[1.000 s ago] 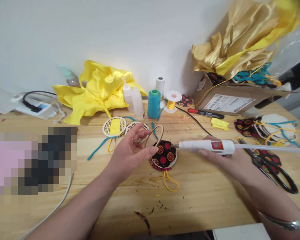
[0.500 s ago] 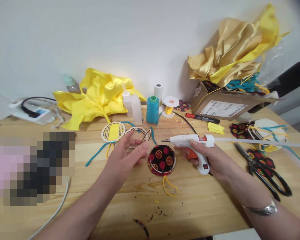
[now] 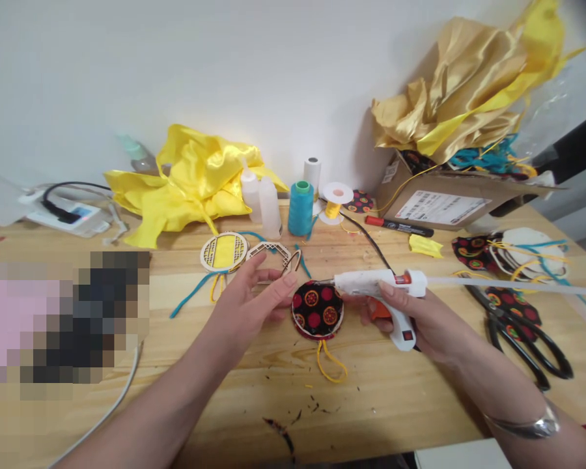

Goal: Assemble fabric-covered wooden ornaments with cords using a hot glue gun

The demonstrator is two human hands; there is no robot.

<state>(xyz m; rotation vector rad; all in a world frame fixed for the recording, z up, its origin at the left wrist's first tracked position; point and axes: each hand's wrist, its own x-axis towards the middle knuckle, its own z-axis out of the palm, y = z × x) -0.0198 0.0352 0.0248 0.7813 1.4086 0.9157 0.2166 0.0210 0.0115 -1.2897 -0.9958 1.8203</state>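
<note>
My right hand (image 3: 395, 306) is wrapped round the grip of a white glue gun (image 3: 364, 283). The gun's nozzle is at the upper edge of a round black patterned fabric piece (image 3: 317, 309), which lies on the table with a yellow cord loop (image 3: 331, 365) at its bottom. Left of this piece, my left hand (image 3: 261, 293) pinches a thin brown ring (image 3: 293, 260) between thumb and fingers. Behind my left hand lies a wooden lattice piece (image 3: 268, 251), and beside it a round lattice disc with a yellow centre (image 3: 223, 253).
Behind stand white bottles (image 3: 270, 208), a teal thread cone (image 3: 301, 208) and a yellow spool (image 3: 333, 208). Yellow cloth (image 3: 190, 182) lies back left. At right are a cardboard box (image 3: 430, 195), a marker (image 3: 398, 227), black scissors (image 3: 527, 339) and more patterned fabric.
The glue gun's nozzle has come down from above the patterned piece to its upper edge. My left hand still pinches the ring. The view has shifted slightly.
</note>
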